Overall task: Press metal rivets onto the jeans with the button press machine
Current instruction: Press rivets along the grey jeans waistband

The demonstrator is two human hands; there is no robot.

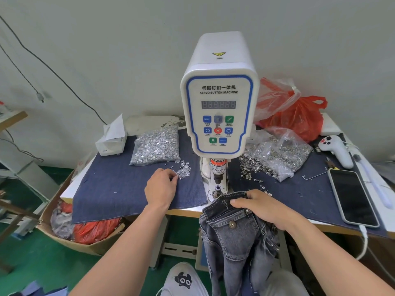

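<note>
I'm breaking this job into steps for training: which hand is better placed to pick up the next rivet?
Left. The left hand has its fingertips at the loose rivets spilled on the denim mat, while the right hand grips the jeans below the press.

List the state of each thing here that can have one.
Machine: display unlit, die empty.
Jeans: waistband held at the die, one button on.
Left hand: picking at loose rivets.
Right hand: gripping jeans.
Rivet bag: open.
Phone: screen dark, cable plugged.
</note>
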